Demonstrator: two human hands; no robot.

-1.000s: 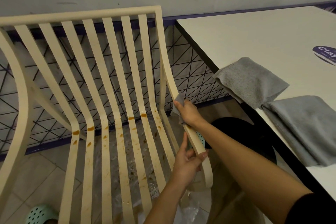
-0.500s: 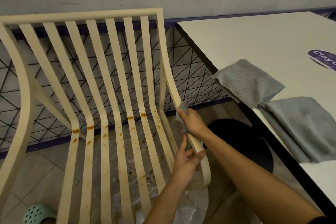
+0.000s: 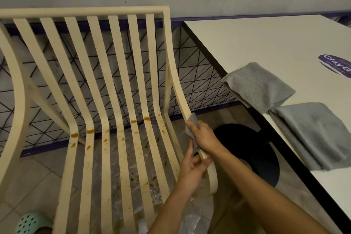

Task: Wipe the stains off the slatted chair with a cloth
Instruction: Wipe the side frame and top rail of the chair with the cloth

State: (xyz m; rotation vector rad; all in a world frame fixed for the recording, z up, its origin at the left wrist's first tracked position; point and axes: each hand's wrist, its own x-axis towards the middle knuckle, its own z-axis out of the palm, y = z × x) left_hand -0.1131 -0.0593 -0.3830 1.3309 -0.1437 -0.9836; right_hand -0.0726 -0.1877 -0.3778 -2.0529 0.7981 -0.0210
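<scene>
Standing on the tiled floor against a dark wire mesh fence point(image 3: 199, 81), the cream slatted chair point(image 3: 106, 85) fills the left and middle of the view, with brown stains point(image 3: 90, 131) spotted along the bend of its slats and down the seat part. A small grey cloth point(image 3: 190, 125) is wrapped round the chair's right-hand rail, just where the rail curves down toward its rounded front end. The right hand point(image 3: 204, 137) is clenched on this cloth, pressing it to the rail. The left hand point(image 3: 191, 171) grasps the same rail just below, thumb lying across its top, touching the cloth's lower edge. Crumpled clear plastic sheet point(image 3: 150, 195) lies on the floor under the seat. To the right stands a white table point(image 3: 266, 43) with a black round base point(image 3: 252, 150), and two more folded grey cloths point(image 3: 258, 85) rest on its near edge. A mint green clog point(image 3: 32, 222) shows at the bottom left corner
</scene>
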